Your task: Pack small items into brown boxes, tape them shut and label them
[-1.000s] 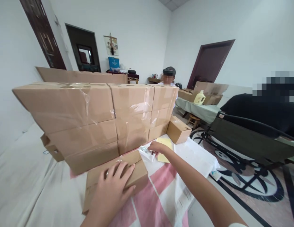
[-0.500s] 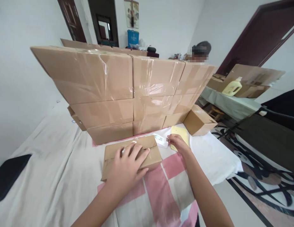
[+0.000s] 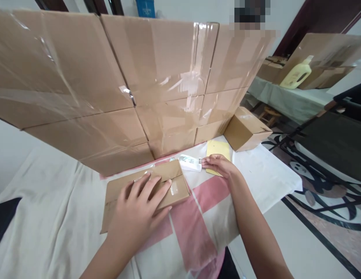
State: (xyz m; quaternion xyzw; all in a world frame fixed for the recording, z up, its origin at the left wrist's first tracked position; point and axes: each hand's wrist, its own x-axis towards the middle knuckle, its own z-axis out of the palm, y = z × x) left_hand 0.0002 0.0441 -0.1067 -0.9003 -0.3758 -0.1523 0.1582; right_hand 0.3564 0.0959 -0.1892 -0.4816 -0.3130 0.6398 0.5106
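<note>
My left hand (image 3: 136, 205) lies spread on top of a flat brown cardboard box (image 3: 171, 176) with clear tape on it. Its fingers are apart and rest on the lid, thumb along the near edge. To the right, my right hand (image 3: 219, 163) has its fingers pressed together at the narrow end of a small white bottle-shaped thing (image 3: 190, 162) with a printed label. That thing lies beside the box's far right corner. Under and behind the right hand is a yellow sheet (image 3: 218, 147), partly covered by the fingers.
A taped wall of stacked cardboard boxes (image 3: 174, 62) stands just behind. A brown box (image 3: 247, 130) sits at its right end. Pink and white cloth (image 3: 194, 224) covers the near surface. Farther right are a side table with a yellow jug (image 3: 296, 73) and a dark chair (image 3: 322, 143).
The view has tipped down and come closer to the box wall. The left hand stays on the box, and the right hand stays at the end of the white thing.
</note>
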